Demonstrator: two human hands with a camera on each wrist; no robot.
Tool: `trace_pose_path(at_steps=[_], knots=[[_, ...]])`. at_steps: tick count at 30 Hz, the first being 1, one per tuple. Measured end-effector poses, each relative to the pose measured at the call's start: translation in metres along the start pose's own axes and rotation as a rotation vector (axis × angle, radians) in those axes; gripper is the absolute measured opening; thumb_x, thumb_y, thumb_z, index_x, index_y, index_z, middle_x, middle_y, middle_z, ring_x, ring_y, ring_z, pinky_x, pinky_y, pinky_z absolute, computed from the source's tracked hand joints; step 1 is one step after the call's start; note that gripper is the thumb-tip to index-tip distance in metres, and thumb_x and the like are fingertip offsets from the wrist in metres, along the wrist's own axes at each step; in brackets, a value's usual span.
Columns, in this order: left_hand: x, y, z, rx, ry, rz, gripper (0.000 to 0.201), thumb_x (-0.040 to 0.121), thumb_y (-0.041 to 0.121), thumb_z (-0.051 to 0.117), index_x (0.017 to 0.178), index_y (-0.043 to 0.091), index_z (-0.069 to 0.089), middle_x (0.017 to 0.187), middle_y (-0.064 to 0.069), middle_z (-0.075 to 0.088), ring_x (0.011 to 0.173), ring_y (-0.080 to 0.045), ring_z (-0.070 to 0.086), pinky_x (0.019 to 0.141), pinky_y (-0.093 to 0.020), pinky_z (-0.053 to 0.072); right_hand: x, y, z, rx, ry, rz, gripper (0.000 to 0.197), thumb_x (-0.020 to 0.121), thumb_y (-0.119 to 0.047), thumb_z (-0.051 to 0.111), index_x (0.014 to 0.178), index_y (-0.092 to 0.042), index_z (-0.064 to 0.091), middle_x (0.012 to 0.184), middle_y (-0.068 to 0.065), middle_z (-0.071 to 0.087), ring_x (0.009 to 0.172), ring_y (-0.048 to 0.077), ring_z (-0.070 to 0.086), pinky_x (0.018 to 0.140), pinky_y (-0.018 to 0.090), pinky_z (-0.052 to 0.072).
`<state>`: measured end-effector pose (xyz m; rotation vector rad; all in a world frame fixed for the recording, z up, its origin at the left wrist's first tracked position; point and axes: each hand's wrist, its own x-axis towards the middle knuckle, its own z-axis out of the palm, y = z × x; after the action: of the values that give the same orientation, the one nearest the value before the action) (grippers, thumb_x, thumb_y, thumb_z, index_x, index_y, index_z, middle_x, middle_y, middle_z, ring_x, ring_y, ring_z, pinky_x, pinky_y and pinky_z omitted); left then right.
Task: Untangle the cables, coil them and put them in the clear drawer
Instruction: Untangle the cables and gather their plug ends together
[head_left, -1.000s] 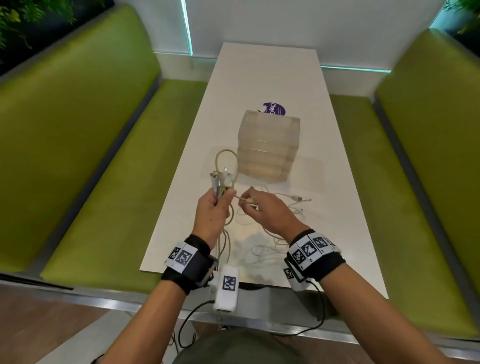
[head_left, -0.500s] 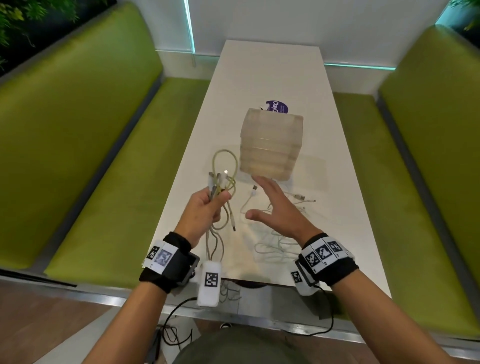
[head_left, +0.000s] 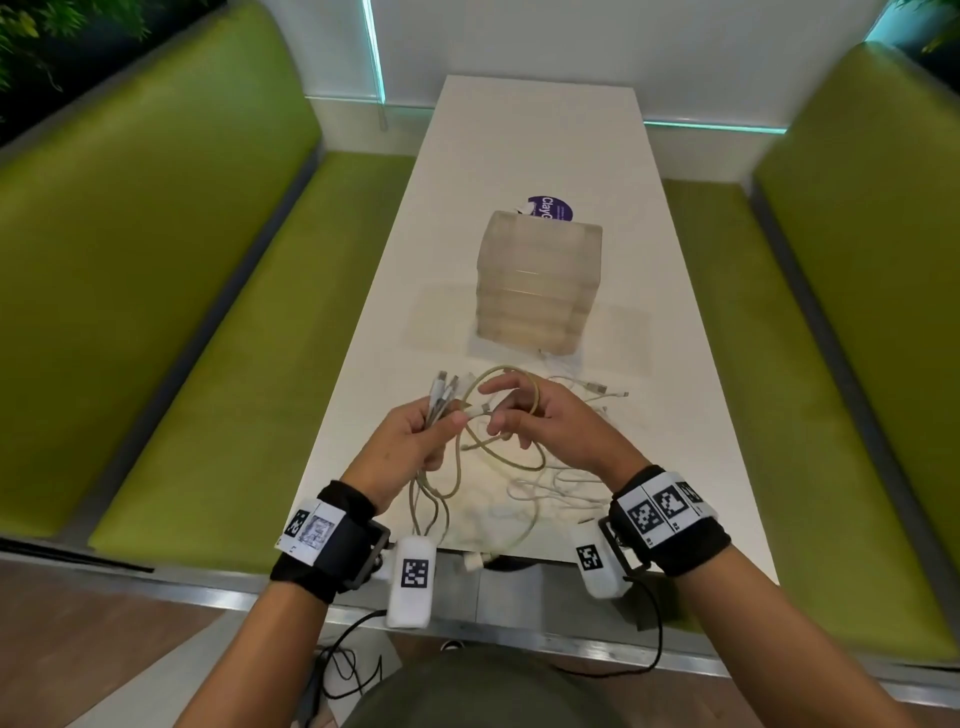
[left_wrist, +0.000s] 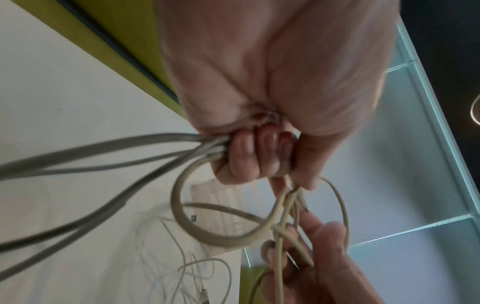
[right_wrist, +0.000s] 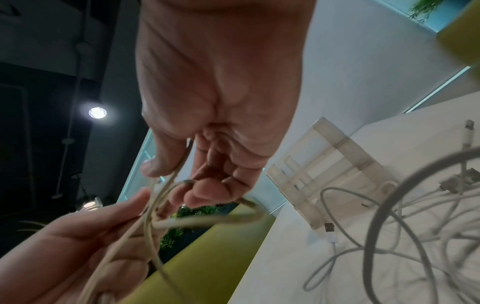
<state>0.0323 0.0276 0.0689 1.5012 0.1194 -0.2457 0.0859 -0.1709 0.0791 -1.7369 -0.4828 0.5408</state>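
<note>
My left hand (head_left: 441, 422) grips a bundle of grey and beige cables (head_left: 440, 397), plug ends sticking up past the fingers; in the left wrist view the left hand (left_wrist: 259, 162) is curled round the strands (left_wrist: 103, 144). A beige loop (head_left: 501, 369) arches between both hands. My right hand (head_left: 497, 406) meets the left, and the beige cable (right_wrist: 179, 170) runs between its thumb and fingers (right_wrist: 207, 191). Thin white cables (head_left: 561, 488) lie tangled on the table. The clear drawer unit (head_left: 537, 291) stands shut behind them.
The narrow white table (head_left: 519, 145) runs away from me between two green benches (head_left: 156, 260) (head_left: 857, 312). A purple sticker (head_left: 550, 208) lies behind the drawer unit. Some cable ends (head_left: 475, 561) hang over the near table edge.
My right hand, spread open over the table half a second ago, has come back left to the bundle and taken the beige cable. The left hand keeps its grip.
</note>
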Motion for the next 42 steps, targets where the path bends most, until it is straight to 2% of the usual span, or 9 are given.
trace_pose_path(at_steps=[3,10,17,20,23,28,32,34,42], knots=[[0.001,-0.002,-0.001,-0.013,0.078,0.026,0.009,0.091,0.017,0.058,0.089,0.008,0.060,0.053,0.012,0.037,0.047,-0.007,0.028,0.047,-0.020,0.027,-0.006,0.008,0.008,0.032,-0.035,0.063,0.027,0.084,-0.010,0.070,0.109,-0.012,0.061,0.079,-0.001,0.065,0.074,0.015,0.060,0.059,0.027,0.049],[0.002,0.005,-0.020,-0.223,0.243,0.093,0.017,0.096,0.014,0.049,0.085,0.008,0.060,0.050,0.010,0.028,0.045,-0.007,0.022,0.047,-0.022,0.018,-0.026,0.027,0.012,-0.155,-0.131,0.165,0.009,0.093,-0.009,0.054,0.090,-0.011,0.063,0.077,0.003,0.065,0.071,0.019,0.066,0.061,0.031,0.054],[0.006,0.012,-0.012,-0.262,0.250,0.145,0.020,0.098,0.016,0.046,0.084,0.009,0.058,0.051,0.010,0.028,0.046,-0.007,0.022,0.048,-0.024,0.017,-0.038,0.051,0.044,-0.436,-0.351,0.141,0.014,0.093,-0.019,0.058,0.098,-0.010,0.067,0.090,-0.006,0.064,0.080,-0.003,0.058,0.077,0.017,0.046],[0.006,0.012,-0.007,-0.271,0.245,0.149,0.021,0.099,0.016,0.046,0.082,0.010,0.058,0.051,0.010,0.028,0.046,-0.008,0.022,0.048,-0.025,0.017,-0.040,0.058,0.047,-0.555,-0.445,0.146,0.023,0.088,-0.031,0.064,0.103,-0.014,0.067,0.108,0.005,0.059,0.099,0.017,0.055,0.087,0.035,0.046],[0.006,0.013,-0.005,-0.278,0.248,0.150,0.022,0.099,0.016,0.045,0.082,0.010,0.057,0.051,0.009,0.028,0.046,-0.008,0.022,0.048,-0.024,0.018,-0.044,0.062,0.047,-0.611,-0.456,0.178,0.027,0.084,-0.032,0.068,0.107,-0.018,0.066,0.113,0.005,0.055,0.105,0.019,0.052,0.090,0.039,0.045],[0.006,0.016,-0.005,-0.320,0.250,0.158,0.024,0.100,0.018,0.043,0.080,0.010,0.054,0.050,0.010,0.028,0.045,-0.007,0.023,0.045,-0.020,0.021,-0.049,0.066,0.044,-0.546,-0.481,0.330,0.044,0.079,-0.020,0.073,0.120,-0.024,0.057,0.112,-0.001,0.061,0.103,0.017,0.057,0.090,0.037,0.048],[0.008,0.018,-0.005,-0.351,0.256,0.165,0.024,0.100,0.018,0.043,0.079,0.011,0.053,0.051,0.009,0.027,0.046,-0.008,0.022,0.047,-0.023,0.018,-0.053,0.070,0.042,-0.546,-0.567,0.435,0.095,0.075,-0.010,0.077,0.147,-0.035,0.020,0.127,0.003,0.060,0.111,0.019,0.057,0.096,0.037,0.047],[0.009,0.020,-0.005,-0.361,0.253,0.166,0.024,0.100,0.018,0.043,0.079,0.011,0.053,0.051,0.009,0.027,0.046,-0.008,0.021,0.047,-0.023,0.018,-0.053,0.073,0.039,-0.533,-0.599,0.454,0.104,0.073,-0.010,0.079,0.149,-0.036,0.013,0.130,0.003,0.058,0.114,0.019,0.056,0.098,0.035,0.045],[0.014,0.023,0.000,-0.384,0.228,0.164,0.026,0.100,0.020,0.042,0.078,0.012,0.053,0.052,0.009,0.026,0.046,-0.008,0.020,0.046,-0.022,0.018,-0.048,0.069,0.023,-0.518,-0.474,0.395,0.054,0.084,-0.028,0.070,0.133,-0.029,0.048,0.121,-0.005,0.062,0.105,0.012,0.058,0.093,0.030,0.045]])
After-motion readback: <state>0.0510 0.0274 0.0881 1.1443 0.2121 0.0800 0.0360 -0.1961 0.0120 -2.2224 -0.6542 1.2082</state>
